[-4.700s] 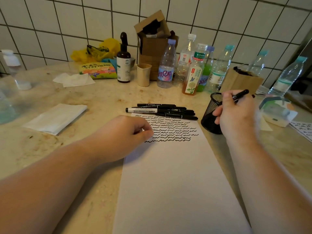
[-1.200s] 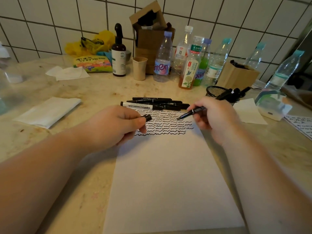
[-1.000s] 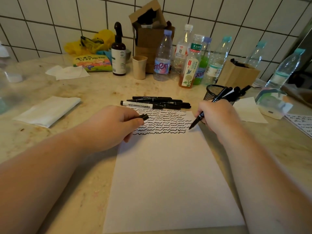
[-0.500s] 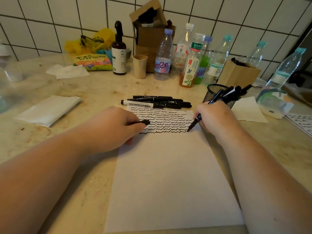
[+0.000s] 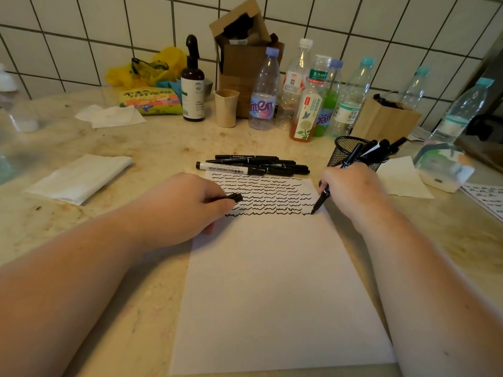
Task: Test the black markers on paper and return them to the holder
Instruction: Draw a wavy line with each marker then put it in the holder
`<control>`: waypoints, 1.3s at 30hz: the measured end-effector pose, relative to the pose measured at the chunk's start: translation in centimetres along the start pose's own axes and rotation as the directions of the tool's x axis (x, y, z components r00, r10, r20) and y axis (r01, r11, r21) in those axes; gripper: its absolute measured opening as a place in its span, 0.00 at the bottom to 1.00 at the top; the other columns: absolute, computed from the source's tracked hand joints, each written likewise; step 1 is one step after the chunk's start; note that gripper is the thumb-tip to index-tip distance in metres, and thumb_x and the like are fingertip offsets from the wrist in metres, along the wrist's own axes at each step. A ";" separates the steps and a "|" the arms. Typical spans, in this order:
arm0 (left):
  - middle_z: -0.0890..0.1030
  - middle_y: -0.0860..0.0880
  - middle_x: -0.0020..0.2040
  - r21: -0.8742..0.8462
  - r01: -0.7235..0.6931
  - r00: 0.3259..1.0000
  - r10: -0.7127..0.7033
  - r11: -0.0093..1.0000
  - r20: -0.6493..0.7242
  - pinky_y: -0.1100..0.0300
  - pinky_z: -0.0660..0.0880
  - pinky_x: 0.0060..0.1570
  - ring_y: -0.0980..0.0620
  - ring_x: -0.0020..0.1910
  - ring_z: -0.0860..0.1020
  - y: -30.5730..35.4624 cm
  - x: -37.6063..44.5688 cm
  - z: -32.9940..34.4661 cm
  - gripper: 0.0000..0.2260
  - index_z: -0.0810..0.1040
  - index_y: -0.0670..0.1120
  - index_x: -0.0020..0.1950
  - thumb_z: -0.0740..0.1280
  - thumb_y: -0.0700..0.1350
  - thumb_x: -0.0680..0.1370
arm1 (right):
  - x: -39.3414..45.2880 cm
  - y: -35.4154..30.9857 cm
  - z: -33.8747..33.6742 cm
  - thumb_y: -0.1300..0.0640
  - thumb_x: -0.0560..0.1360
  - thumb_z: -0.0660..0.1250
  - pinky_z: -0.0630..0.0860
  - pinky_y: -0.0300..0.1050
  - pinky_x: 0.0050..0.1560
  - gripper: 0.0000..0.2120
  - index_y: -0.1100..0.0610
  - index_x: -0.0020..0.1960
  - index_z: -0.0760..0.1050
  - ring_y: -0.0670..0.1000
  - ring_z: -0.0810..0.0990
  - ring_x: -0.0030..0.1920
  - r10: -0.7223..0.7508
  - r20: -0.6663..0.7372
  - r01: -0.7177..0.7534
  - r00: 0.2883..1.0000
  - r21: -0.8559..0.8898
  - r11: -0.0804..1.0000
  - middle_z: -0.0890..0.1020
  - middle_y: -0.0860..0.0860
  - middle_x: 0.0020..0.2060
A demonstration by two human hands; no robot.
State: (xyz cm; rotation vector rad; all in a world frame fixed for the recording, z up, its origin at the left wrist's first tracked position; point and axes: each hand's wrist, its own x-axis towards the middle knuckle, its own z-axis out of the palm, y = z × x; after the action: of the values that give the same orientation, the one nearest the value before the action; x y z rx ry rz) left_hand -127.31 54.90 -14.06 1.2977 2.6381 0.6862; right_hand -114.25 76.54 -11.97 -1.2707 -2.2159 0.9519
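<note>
A white sheet of paper (image 5: 272,289) lies in front of me, its top covered with rows of black squiggles. My right hand (image 5: 351,186) grips an uncapped black marker (image 5: 322,198), its tip touching the paper at the right end of the lowest row. My left hand (image 5: 185,205) rests on the paper's left edge and pinches the marker's black cap (image 5: 236,197). Several black markers (image 5: 255,165) lie in a row just beyond the paper. A black mesh holder (image 5: 345,152) with several markers standing in it sits behind my right hand.
Plastic bottles (image 5: 307,93), a beige cup (image 5: 226,111), a brown pump bottle (image 5: 192,85) and cardboard boxes (image 5: 245,63) line the tiled wall. Folded tissues (image 5: 79,178) lie to the left. A paper scrap (image 5: 402,178) and a small white device (image 5: 443,170) are to the right.
My right hand took a marker from the row and my left pulled off its cap. The tip came down on the paper and stays at the right end of the lowest squiggle row.
</note>
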 end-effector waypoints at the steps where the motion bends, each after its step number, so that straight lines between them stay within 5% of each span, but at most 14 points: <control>1: 0.78 0.54 0.26 0.001 0.000 1.000 0.000 1.000 0.000 0.60 0.67 0.29 0.57 0.25 0.73 0.0 0.0 0.0 0.21 0.79 0.49 0.32 0.61 0.59 0.78 | 0.1 0.0 0.0 0.56 0.74 0.66 0.70 0.48 0.39 0.08 0.57 0.39 0.79 0.53 0.75 0.40 0.006 -0.012 -0.006 1.000 -0.020 1.000 0.78 0.54 0.39; 4: 0.79 0.51 0.28 -0.012 -0.011 1.000 0.011 1.000 0.002 0.59 0.67 0.29 0.56 0.26 0.73 0.0 -0.1 0.0 0.20 0.78 0.48 0.34 0.61 0.59 0.78 | 0.5 0.1 -0.2 0.53 0.73 0.64 0.72 0.47 0.38 0.10 0.57 0.46 0.81 0.53 0.76 0.41 0.015 -0.063 -0.018 0.998 -0.051 0.999 0.79 0.54 0.41; 7: 0.79 0.48 0.32 -0.048 -0.041 0.999 0.041 0.998 0.011 0.57 0.69 0.31 0.53 0.29 0.74 0.0 -0.2 0.0 0.16 0.78 0.49 0.39 0.62 0.57 0.79 | 0.4 0.0 -0.1 0.51 0.70 0.66 0.78 0.51 0.42 0.10 0.56 0.44 0.81 0.53 0.79 0.42 -0.010 -0.063 0.017 0.998 0.116 0.993 0.81 0.53 0.40; 11: 0.81 0.51 0.34 -0.078 -0.050 0.999 0.051 0.996 0.010 0.56 0.72 0.34 0.53 0.33 0.77 0.2 -0.3 -0.1 0.12 0.79 0.52 0.43 0.62 0.56 0.80 | -1.1 -0.1 0.5 0.58 0.77 0.70 0.69 0.38 0.28 0.10 0.57 0.37 0.78 0.47 0.73 0.28 -0.239 0.212 0.085 0.948 0.554 0.828 0.75 0.50 0.28; 16: 0.82 0.52 0.36 -0.077 -0.045 0.999 0.044 0.996 -0.004 0.54 0.75 0.37 0.52 0.34 0.78 0.1 -0.2 -0.1 0.12 0.80 0.52 0.43 0.61 0.55 0.80 | -2.4 -0.7 1.1 0.60 0.79 0.64 0.71 0.39 0.30 0.13 0.60 0.38 0.81 0.51 0.75 0.32 -0.380 0.369 -0.071 0.848 0.790 0.609 0.78 0.55 0.29; 22: 0.80 0.54 0.32 -0.092 -0.067 0.998 0.065 0.993 -0.024 0.60 0.69 0.31 0.56 0.28 0.73 0.4 -0.3 -0.2 0.13 0.77 0.53 0.38 0.62 0.55 0.79 | -2.5 -0.6 1.5 0.64 0.80 0.60 0.74 0.40 0.30 0.14 0.62 0.40 0.81 0.54 0.76 0.33 -0.412 0.358 -0.053 0.838 0.804 0.592 0.79 0.57 0.29; 27: 0.78 0.65 0.34 -0.121 -0.094 0.995 0.091 0.988 -0.032 0.63 0.66 0.30 0.62 0.31 0.73 0.5 -0.3 -0.1 0.12 0.77 0.54 0.37 0.63 0.55 0.79 | -2.7 -0.5 1.6 0.62 0.76 0.70 0.79 0.41 0.34 0.02 0.60 0.44 0.79 0.53 0.79 0.32 -0.447 0.396 0.020 0.802 0.730 0.683 0.84 0.59 0.34; 29: 0.78 0.66 0.34 -0.142 -0.101 0.994 0.096 0.985 -0.042 0.67 0.65 0.29 0.62 0.31 0.73 0.5 -0.3 -0.1 0.12 0.77 0.54 0.37 0.63 0.54 0.79 | -2.8 -0.4 1.8 0.58 0.72 0.73 0.79 0.43 0.37 0.05 0.59 0.45 0.80 0.52 0.80 0.32 -0.469 0.421 0.046 0.777 0.705 0.708 0.85 0.59 0.36; 39: 0.78 0.56 0.29 -0.349 -0.070 0.996 0.088 0.935 0.036 0.67 0.68 0.30 0.61 0.28 0.72 0.7 -0.5 -0.2 0.09 0.83 0.53 0.43 0.64 0.50 0.80 | -2.9 -0.2 1.8 0.58 0.68 0.75 0.80 0.46 0.38 0.06 0.60 0.43 0.84 0.54 0.82 0.33 -0.530 0.408 0.107 0.743 0.710 0.696 0.85 0.61 0.35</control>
State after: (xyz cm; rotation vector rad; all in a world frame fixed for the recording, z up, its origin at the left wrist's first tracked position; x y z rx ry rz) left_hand -126.50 54.82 -13.64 1.2986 2.2962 1.0593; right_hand -114.11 73.28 -13.10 -0.2113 -2.0639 1.9284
